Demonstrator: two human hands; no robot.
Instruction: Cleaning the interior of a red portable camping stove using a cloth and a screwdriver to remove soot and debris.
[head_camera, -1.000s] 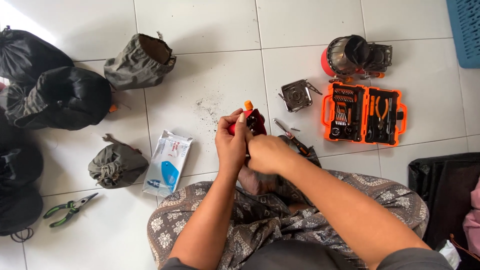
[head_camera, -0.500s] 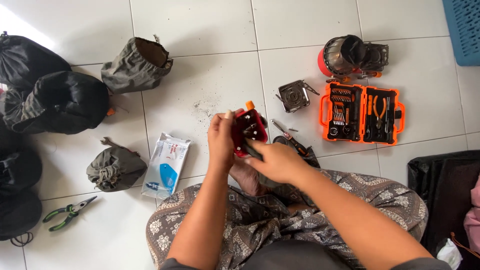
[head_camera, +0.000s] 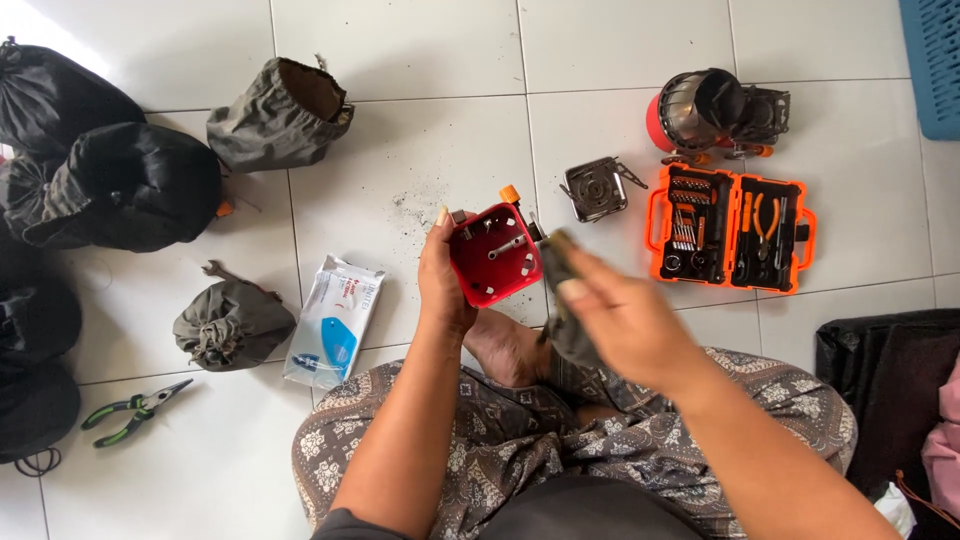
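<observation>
Red plastic housing (head_camera: 495, 254), open side up, metal bits inside, held above the white tile floor (head_camera: 400, 190) in front of the knees. Left hand (head_camera: 445, 285) fingers curled around its left edge, thumb up along the rim. Right hand (head_camera: 620, 320) motion-blurred, fingers closed on a dark cloth (head_camera: 568, 300) just right of the housing. Orange tool case (head_camera: 730, 228) lies open further right; small metal burner (head_camera: 592, 187) between.

Housing (head_camera: 494, 255): red. Tool case (head_camera: 730, 228): orange. Pliers (head_camera: 130, 410): green-handled. Trousers (head_camera: 520, 440): brown, pale floral print. Tiles (head_camera: 400, 60): white.
</observation>
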